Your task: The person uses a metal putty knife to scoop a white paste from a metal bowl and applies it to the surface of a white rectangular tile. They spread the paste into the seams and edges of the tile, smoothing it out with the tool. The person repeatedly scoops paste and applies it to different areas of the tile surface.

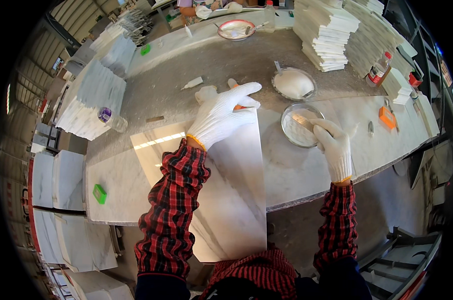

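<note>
A polished white marble tile (221, 200) with grey veins lies before me, its near end jutting past the table edge. My left hand (224, 112), in a white knitted glove, rests at the tile's far end with its fingers stretched out and apart. Something orange (239, 106) shows partly beneath those fingers, too hidden to name. My right hand (334, 147), also gloved, is closed around a putty knife (301, 120). Its flat blade is over a round bowl (283, 131) of white paste or powder. Just beyond stands a second bowl (274, 90) heaped with white powder, a tool standing in it.
Tall stacks of marble tiles (324, 37) stand at the far right, others (94, 97) at the left. A clear bottle (114, 120), a white squeeze bottle (193, 82), an orange tool (387, 117) and a green block (100, 194) lie about. Another person (211, 7) sits across the table (181, 57).
</note>
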A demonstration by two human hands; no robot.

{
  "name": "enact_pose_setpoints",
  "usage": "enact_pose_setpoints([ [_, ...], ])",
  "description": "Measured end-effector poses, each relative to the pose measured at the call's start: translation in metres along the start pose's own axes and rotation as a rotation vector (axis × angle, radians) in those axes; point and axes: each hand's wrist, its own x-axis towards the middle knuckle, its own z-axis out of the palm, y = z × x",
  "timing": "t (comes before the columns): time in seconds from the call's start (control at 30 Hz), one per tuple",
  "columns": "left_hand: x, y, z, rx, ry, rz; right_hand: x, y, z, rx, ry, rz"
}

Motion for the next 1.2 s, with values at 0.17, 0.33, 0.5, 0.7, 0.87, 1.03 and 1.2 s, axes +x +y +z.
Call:
enact_pose_setpoints([
  [0.17,0.003,0.004,0.001,-0.092,-0.018,-0.024,0.007,-0.024,0.018,0.0,-0.055,-0.15],
  [0.33,0.002,0.006,-0.003,-0.108,-0.04,-0.056,0.011,-0.035,0.042,-0.104,-0.05,-0.274],
  [0.5,0.004,0.006,-0.005,-0.127,-0.073,-0.062,0.013,-0.037,0.049,-0.199,-0.032,-0.442],
  [0.7,0.0,0.007,-0.005,-0.082,-0.061,-0.077,0.013,-0.042,0.048,-0.309,-0.043,-0.487],
  [0.87,-0.002,0.013,-0.006,0.05,-0.039,-0.032,0.014,-0.042,0.047,-0.35,-0.014,-0.56],
  [1.03,-0.003,0.017,-0.008,0.09,-0.045,-0.033,0.013,-0.043,0.044,-0.386,-0.004,-0.58],
  [1.2,-0.001,0.018,-0.009,0.024,-0.075,-0.086,0.01,-0.046,0.04,-0.426,0.143,-0.631],
])
